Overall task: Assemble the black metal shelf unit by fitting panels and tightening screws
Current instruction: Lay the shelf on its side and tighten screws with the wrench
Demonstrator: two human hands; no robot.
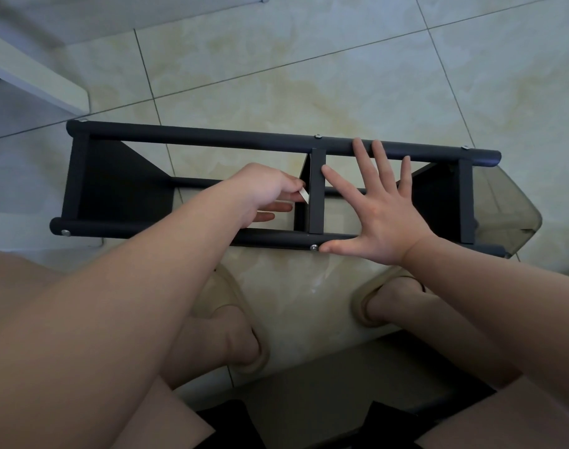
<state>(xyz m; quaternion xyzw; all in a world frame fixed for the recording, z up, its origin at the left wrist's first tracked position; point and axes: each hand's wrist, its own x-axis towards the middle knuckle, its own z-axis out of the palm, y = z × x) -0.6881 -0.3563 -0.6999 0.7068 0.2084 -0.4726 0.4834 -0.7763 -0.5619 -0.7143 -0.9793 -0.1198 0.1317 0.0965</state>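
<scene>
Our forearms (131,286) reach the black shelf unit (212,138) lying mid-frame, right hand (378,209) spread flat to steady it while left hand (265,192) pinches a silver tool (305,196) at the middle panel (317,189).

left bay of shelf frame (212,137) open, middle panel (317,196) dividing bays; right hand (383,212) spread over right bay

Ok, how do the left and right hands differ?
The left hand pinches a small pale object beside the middle panel; the right hand holds nothing. The left hand's fingers curl; the right hand's spread flat across the tubes of the black shelf unit. Both are near its middle.
</scene>
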